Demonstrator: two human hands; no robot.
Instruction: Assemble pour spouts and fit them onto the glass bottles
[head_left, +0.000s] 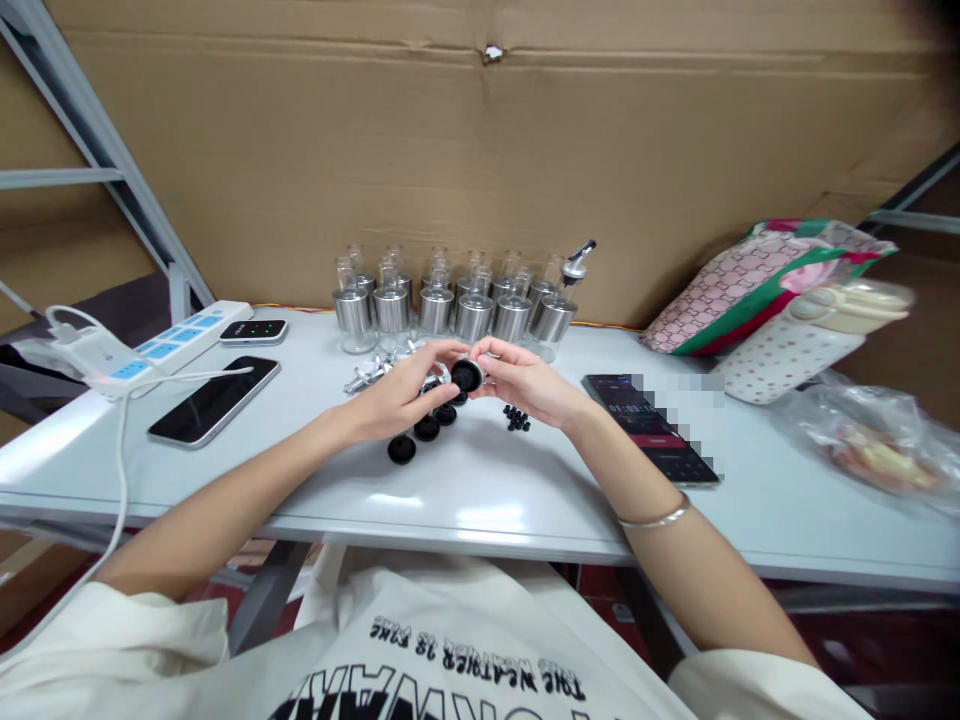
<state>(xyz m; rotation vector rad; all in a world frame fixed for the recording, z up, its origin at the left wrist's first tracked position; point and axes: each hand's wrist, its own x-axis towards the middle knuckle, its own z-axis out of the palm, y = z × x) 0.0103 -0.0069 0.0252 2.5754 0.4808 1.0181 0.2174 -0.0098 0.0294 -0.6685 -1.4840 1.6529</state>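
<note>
Between my left hand (397, 397) and my right hand (529, 385) is a bottle pourer stopper (466, 376), round and black with a silver rim, its black ribbed side facing me. Fingers of both hands close around its edge, above the table. Just below my left hand lie several black round stoppers (401, 450). Silver pourer spouts (367, 373) are piled behind that hand and partly hidden by it. A small cluster of tiny black caps (517, 418) sits beneath my right hand.
Several glass bottles with metal sleeves (474, 318) stand at the back; one carries a pourer (576, 264). A power strip (176, 345) and phone (216, 400) lie left. Rightward are another phone (652, 430), a pink pouch (739, 290), a dotted flask (799, 345) and a plastic bag (885, 440).
</note>
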